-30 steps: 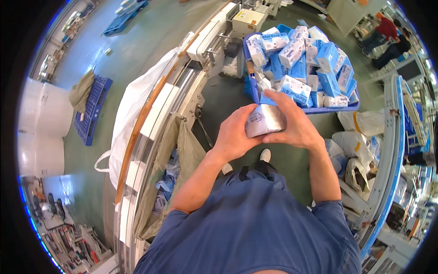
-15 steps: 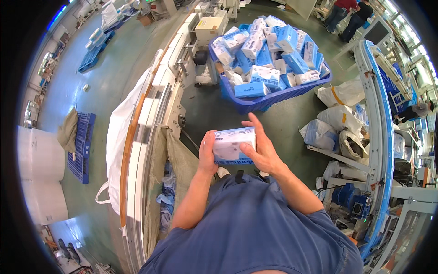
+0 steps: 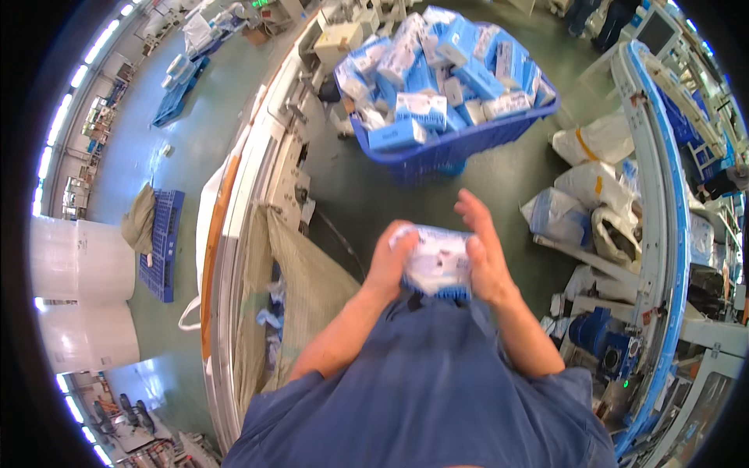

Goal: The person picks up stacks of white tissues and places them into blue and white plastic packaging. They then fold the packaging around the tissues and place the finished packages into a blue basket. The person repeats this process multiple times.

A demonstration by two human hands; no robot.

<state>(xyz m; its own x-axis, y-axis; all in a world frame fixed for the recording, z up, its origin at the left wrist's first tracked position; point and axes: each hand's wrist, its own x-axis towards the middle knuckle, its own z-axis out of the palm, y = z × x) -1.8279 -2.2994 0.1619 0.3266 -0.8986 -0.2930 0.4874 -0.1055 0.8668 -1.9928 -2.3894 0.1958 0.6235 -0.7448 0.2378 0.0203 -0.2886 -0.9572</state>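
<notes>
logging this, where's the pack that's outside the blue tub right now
In the head view, the pack is a little right of and below centre, in the left hand with the right hand at its right end, the blue tub beyond it.

Blue basket (image 3: 468, 144) heaped with blue-and-white packs (image 3: 421, 74), grey-green floor (image 3: 374, 195), blue pallet (image 3: 164, 257) lying on it

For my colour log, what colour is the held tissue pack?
The tissue pack is mostly white with some blue; head view.
</notes>
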